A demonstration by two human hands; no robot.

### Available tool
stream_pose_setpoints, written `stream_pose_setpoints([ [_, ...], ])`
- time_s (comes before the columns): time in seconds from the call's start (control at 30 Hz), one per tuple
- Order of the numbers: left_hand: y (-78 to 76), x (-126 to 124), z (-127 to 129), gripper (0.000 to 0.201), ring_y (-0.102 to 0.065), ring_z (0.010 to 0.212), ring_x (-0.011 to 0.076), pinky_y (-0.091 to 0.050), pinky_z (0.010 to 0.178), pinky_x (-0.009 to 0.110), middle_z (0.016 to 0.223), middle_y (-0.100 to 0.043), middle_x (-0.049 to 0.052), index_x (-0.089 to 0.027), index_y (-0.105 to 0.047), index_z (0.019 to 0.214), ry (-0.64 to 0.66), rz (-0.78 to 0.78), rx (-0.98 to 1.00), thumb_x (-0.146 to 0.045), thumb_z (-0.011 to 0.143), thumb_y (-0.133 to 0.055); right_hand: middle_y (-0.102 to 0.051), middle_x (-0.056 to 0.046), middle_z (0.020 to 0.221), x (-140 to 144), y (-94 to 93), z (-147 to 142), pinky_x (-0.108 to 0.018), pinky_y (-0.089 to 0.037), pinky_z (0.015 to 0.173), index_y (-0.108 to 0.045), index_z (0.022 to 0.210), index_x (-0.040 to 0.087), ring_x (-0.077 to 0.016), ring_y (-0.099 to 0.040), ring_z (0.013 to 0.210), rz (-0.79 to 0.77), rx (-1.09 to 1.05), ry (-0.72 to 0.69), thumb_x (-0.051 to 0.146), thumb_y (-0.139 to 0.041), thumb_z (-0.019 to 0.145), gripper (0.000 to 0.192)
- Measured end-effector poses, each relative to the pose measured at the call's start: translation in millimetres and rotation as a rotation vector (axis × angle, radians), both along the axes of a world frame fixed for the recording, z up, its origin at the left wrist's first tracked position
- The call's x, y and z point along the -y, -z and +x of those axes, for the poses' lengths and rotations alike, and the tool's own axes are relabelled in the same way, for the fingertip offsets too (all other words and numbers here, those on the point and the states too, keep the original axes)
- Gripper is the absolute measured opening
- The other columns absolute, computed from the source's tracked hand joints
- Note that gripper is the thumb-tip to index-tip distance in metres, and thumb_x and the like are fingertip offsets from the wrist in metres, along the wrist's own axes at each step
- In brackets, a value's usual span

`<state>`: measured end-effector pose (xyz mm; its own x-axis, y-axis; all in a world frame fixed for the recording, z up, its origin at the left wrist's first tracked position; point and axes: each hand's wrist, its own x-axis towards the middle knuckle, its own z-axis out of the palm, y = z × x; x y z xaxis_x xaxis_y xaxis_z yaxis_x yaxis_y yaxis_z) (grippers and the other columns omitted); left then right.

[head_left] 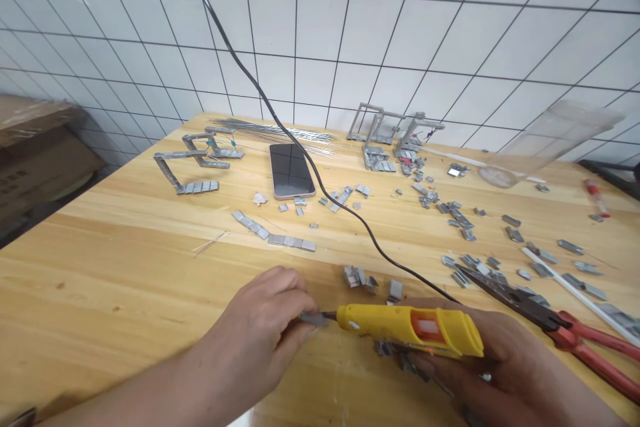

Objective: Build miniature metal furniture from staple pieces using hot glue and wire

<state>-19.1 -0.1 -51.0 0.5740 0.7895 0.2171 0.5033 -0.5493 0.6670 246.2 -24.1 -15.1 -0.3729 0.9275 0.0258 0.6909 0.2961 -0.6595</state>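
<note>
A person's two hands work at the near edge of a pale wooden workbench (100, 260) that runs back to a white tiled wall (320, 27). The widest bare stretch of board lies to the left and ahead of the left hand (265, 333); to the right the surface is crowded with scattered small metal pieces (465, 223) and a pair of red-handled pliers (555, 330), whose closed tips point in just beyond the right hand (505, 363).

The right hand is wrapped around a yellow hot glue gun (410, 328) with an orange trigger panel, held level close over the board, nozzle pointing left. Its black cord (300, 147) climbs diagonally across the bench and out of the top of the picture. The left hand pinches one small grey metal piece (314, 319) between fingertips, right at the nozzle's tip; whether the two touch cannot be told.

One smartphone (291, 171), screen dark, lies flat mid-bench, the cord passing over its right edge. Two groups of frames built from the metal pieces stand toward the wall: one group (193, 163) at the left, another (390, 133) at the right. A bundle of thin wire rods (280, 130) lies behind the phone. A short row of joined pieces (273, 233) sits between phone and hands. One clear plastic container (545, 143) lies tipped at the far right, a red-tipped pen-like tool (596, 197) beyond it. A cardboard box (35, 153) stands off the bench's left edge.
</note>
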Motion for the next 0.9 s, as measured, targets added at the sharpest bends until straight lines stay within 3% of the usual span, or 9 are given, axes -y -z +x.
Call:
stream_pose_setpoints([
  [0.13,1.6,-0.2,-0.1,0.017,-0.053,0.078,0.017,-0.041,0.066,0.028,0.082,-0.057,0.003,-0.018,-0.063,0.086,0.002,-0.005,-0.01,-0.006,0.087,-0.051,-0.073,0.004,0.066,0.8,-1.0,-3.5,-0.017,-0.051,0.048,-0.069,0.081,0.026,-0.0152,-0.068,0.055,-0.009,-0.007,0.0,0.018,-0.057,0.077,0.015],
  [0.3,-0.7,-0.7,0.6,0.013,-0.053,0.079,0.0177,-0.041,0.067,0.028,0.082,-0.057,0.003,-0.018,-0.062,0.084,-0.01,-0.01,-0.025,-0.008,0.087,-0.053,-0.065,0.006,0.05,5.7,-2.4,-5.6,-0.019,-0.048,0.043,-0.066,0.069,0.026,-0.0111,-0.052,0.035,-0.049,-0.069,0.112,0.023,-0.058,0.074,0.01],
  [0.53,-2.6,-0.9,0.9,0.015,-0.054,0.08,0.0171,-0.042,0.068,0.028,0.083,-0.06,0.002,-0.019,-0.061,0.084,-0.015,-0.026,-0.004,-0.007,0.086,-0.053,-0.064,0.005,0.051,7.0,-3.3,-8.1,-0.022,-0.048,0.042,-0.066,0.062,0.027,-0.0154,-0.057,0.042,-0.043,-0.103,0.263,0.034,-0.056,0.072,0.016],
  [0.9,-2.1,-0.9,-1.0,0.015,-0.054,0.079,0.017,-0.042,0.068,0.028,0.083,-0.058,0.003,-0.019,-0.062,0.087,0.006,-0.038,-0.017,-0.008,0.087,-0.053,-0.072,0.004,0.063,3.7,-4.3,-11.8,-0.022,-0.05,0.049,-0.07,0.072,0.029,-0.0188,-0.066,0.053,-0.097,-0.178,0.179,0.027,-0.058,0.073,0.012],
])
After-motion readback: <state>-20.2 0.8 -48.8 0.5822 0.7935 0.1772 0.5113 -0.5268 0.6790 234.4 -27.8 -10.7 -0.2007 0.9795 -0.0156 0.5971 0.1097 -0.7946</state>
